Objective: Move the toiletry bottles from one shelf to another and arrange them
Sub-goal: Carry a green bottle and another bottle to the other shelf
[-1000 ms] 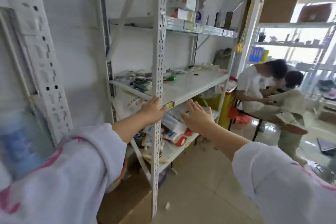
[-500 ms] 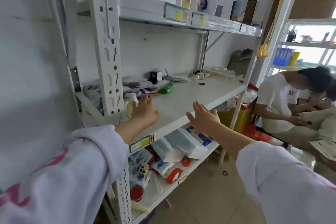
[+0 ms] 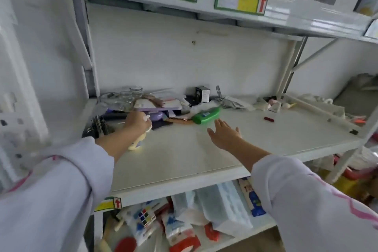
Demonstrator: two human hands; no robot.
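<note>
**First pick on the middle shelf: one bottle held, the other still to reach**

Nearest, below the front edge of the middle shelf (image 3: 184, 161), the lower shelf (image 3: 231, 237) is heaped with packets and bagged goods; none of them reads clearly as a toiletry bottle

On the middle shelf the left hand (image 3: 136, 122) has its grip closed round the top of a pale yellow bottle (image 3: 136, 142), which stands upright near the left front, its white nozzle showing beside the fingers. This looks like the pick-up step: the bottle seems still on the shelf board, though contact at its base cannot be told for sure

The right hand (image 3: 224, 133) hovers over the bare board with its grip wide, fingers straight and spread, holding nothing. Just beyond its fingertips lies a green bottle (image 3: 206, 115) on its side, cap end toward the front left, apart from the hand

Further back, along the wall, sit a hairbrush (image 3: 99, 123), glass jars (image 3: 131, 93), a purple case (image 3: 157, 106) and a small black box (image 3: 202, 94)

Overhead, the top shelf (image 3: 245, 16) carries labels with red arrows and already holds bottles, so it is the likely destination

Next move, as I judge it: the right hand needs to go forward and close round the green bottle's body, which may roll as it lies; the left must lift straight up to clear the nearby clutter
</note>
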